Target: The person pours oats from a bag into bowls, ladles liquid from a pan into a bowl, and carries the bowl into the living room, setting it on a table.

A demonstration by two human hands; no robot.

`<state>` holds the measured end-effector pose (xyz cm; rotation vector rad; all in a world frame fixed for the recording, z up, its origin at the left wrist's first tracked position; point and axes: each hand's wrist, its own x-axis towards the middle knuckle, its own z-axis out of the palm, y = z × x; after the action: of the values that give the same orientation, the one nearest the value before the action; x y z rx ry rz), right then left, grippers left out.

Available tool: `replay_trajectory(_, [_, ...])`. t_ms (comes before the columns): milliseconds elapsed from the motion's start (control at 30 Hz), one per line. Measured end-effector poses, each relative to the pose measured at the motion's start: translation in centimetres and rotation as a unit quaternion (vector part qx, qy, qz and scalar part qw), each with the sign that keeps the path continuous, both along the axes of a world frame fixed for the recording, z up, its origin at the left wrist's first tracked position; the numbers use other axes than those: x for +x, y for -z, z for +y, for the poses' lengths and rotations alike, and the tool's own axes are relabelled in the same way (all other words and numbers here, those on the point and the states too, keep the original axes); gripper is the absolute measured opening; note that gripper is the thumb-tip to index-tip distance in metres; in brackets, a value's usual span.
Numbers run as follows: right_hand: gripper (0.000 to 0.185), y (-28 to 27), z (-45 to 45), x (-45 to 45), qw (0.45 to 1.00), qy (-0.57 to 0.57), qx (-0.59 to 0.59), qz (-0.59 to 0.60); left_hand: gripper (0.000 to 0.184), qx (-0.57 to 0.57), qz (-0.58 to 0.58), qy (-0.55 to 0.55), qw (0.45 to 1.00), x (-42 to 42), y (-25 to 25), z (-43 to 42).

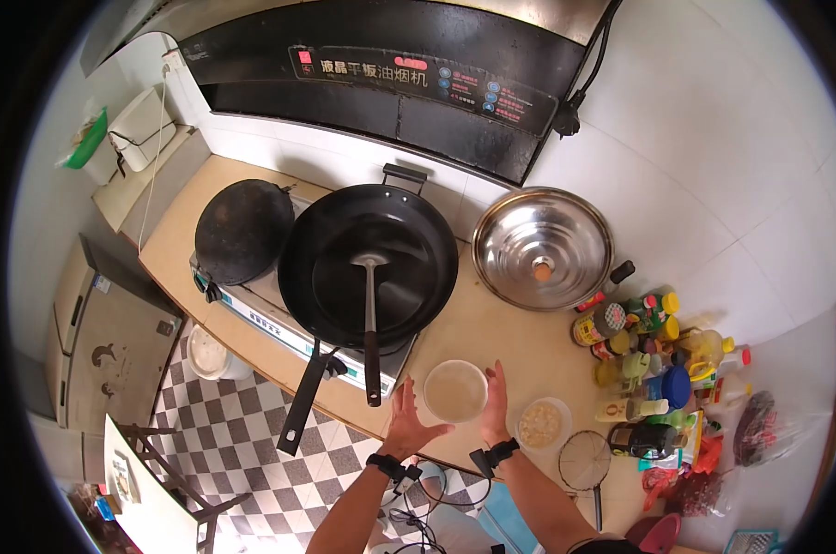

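A white bowl [456, 391] with pale, cloudy contents stands at the counter's front edge, between my two hands. My left hand [412, 421] is open at the bowl's lower left, thumb stretched out and apart from the fingers. Close along the bowl's right side, my right hand [496, 406] has its fingers extended; whether it touches the rim I cannot tell. Right of that hand sits a second white bowl [544, 424] holding pale yellowish pieces. A black wok [326, 277] rests on the stove, with a metal spatula [372, 314] lying in it.
A wire skimmer [584, 461] lies at the right, near several bottles and jars [658, 369]. Behind the bowls is a large steel lid [543, 249]. A dark round pan or lid [244, 231] covers the left burner. The wok handle [300, 403] juts past the counter edge.
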<state>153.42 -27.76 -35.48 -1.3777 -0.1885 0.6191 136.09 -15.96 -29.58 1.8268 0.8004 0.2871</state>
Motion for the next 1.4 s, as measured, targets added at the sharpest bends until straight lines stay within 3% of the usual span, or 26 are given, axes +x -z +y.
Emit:
replay_trajectory(33, [0.068, 0.0, 0.0, -0.1, 1.000, -0.014, 0.019, -0.016, 0.127, -0.002, 0.002, 0.001, 1.000, 0.0, -0.4, 0.2])
replay_trajectory(100, [0.067, -0.2, -0.2, 0.0, 0.998, -0.035, 0.027, -0.047, 0.141, 0.106, 0.074, 0.049, 0.990, 0.3, -0.9, 0.5])
replay_trajectory(500, [0.062, 0.7, -0.4, 1.0, 0.995, -0.080, 0.005, -0.058, 0.134, 0.172, 0.067, 0.061, 0.981, 2.4, 0.7, 1.5])
replay_trajectory(600, [0.059, 0.1, 0.0, 0.9, 0.996, -0.082, 0.000, -0.030, 0.129, 0.076, 0.019, 0.062, 0.995, 2.8, 0.9, 1.9])
replay_trajectory(700, [0.057, -0.3, 0.4, 0.8, 0.996, -0.078, 0.020, 0.022, 0.123, 0.050, -0.022, 0.015, 0.998, 3.1, 0.7, 1.0])
replay_trajectory(1133, [0.063, -3.8, 0.0, 0.3, 0.983, -0.147, 0.054, 0.099, 0.111, 0.014, -0.071, -0.004, 0.997, 1.2, -2.9, 0.6])
replay_trajectory(1167, [0.063, -4.2, 0.0, 0.0, 0.982, -0.150, 0.054, 0.098, 0.113, 0.018, -0.069, 0.007, 0.997, 0.7, -3.3, 0.6])
replay_trajectory(1233, [0.063, -4.7, 0.0, -0.8, 0.989, -0.145, -0.006, -0.027, 0.115, 0.022, -0.066, 0.013, 0.997, -0.1, -3.7, 0.6])
replay_trajectory(1400, [0.052, -5.0, -0.9, -2.9, 0.987, -0.153, -0.019, -0.050, 0.125, 0.050, -0.034, 0.021, 0.998, -3.1, -4.5, 0.0])
